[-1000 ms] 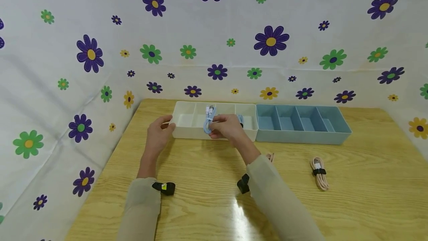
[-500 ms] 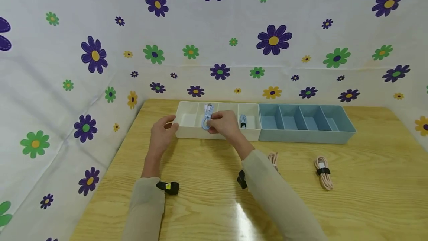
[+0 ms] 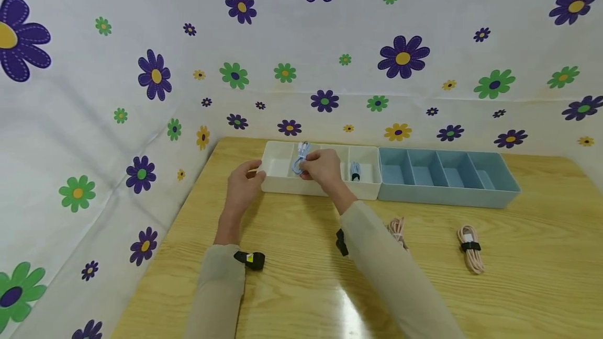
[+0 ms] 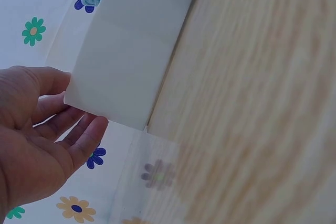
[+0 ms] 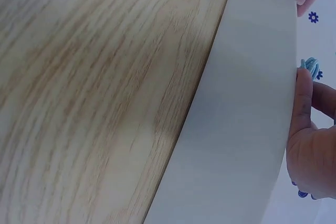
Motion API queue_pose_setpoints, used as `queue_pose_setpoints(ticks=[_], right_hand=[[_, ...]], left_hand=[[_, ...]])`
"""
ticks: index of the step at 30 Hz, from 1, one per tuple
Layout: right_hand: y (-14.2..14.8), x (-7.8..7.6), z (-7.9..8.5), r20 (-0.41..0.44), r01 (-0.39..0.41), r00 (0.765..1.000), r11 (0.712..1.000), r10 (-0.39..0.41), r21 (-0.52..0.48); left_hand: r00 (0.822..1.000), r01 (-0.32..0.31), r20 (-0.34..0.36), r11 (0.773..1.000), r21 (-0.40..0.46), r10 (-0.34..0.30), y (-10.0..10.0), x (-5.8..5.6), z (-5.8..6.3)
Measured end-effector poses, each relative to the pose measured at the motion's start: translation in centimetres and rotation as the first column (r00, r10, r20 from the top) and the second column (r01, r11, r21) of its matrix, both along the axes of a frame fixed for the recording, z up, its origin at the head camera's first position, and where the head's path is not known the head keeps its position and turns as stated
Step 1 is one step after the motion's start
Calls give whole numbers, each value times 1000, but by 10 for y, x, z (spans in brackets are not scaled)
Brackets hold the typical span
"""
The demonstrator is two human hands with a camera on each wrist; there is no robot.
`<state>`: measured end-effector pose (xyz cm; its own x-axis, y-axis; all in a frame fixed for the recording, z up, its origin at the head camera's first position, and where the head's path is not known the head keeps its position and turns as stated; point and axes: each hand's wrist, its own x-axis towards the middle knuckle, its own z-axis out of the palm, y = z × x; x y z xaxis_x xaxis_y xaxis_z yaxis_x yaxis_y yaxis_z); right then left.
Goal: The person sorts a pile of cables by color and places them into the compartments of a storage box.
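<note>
In the head view, my right hand [image 3: 322, 167] pinches a coiled light-blue charging cable [image 3: 301, 160], its white plugs pointing up. The cable overlaps the second compartment from the left of a white divided box [image 3: 294, 186]. At that box's left end, my left hand [image 3: 243, 184] touches the wall with relaxed fingers. The left wrist view shows those fingertips [image 4: 97, 125] against the box's end. In the right wrist view, the thumb of my right hand [image 5: 310, 145] lies along the rim, beside the blue coil [image 5: 311, 66]. Another blue cable [image 3: 355, 170] with a black strap lies in the rightmost compartment.
A blue divided box [image 3: 447, 195] stands end to end with the white one. Two pinkish cable bundles lie on the wooden table [image 3: 301, 276]: a black-strapped cable [image 3: 471, 249] at right and a partly hidden cable [image 3: 397, 229] by my right sleeve. A flowered sheet [image 3: 358, 25] hangs behind.
The head view has turned left, so the scene shifts right. My right hand has brought the blue cable slightly farther back over the white box's second compartment. My left hand stays at the box's end.
</note>
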<state>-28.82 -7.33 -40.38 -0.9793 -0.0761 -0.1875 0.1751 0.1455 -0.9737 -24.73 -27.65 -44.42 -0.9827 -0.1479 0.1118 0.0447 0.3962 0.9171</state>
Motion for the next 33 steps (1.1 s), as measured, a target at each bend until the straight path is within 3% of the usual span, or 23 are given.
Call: queue_pose_setpoints(ticks=[9,17,22,29,31,33], right_hand=[[0,-7,2,29,12,999,999,-13,46],[-5,-13,-5,-18,-10,1000,986,13,167],[-9,-13,-6,-83,-53,993,943,85,329],[-12,-10,1,-109,-130,968,825,224,550],[-12,-9,2,-95,-155,963,807,253,570],[-12,-9,2,-100,-164,959,809,264,565]], left_hand=[[1000,1,-1,1000,7,-1,2,-1,1],[1000,4,13,1000,12,-4,2,0,-2],[1000,2,13,1000,12,-2,2,2,-1],[1000,-13,10,1000,2,13,2,1,1],[1000,-17,6,1000,-1,17,1,1,1],[1000,-15,1,1000,-3,15,1,0,1]])
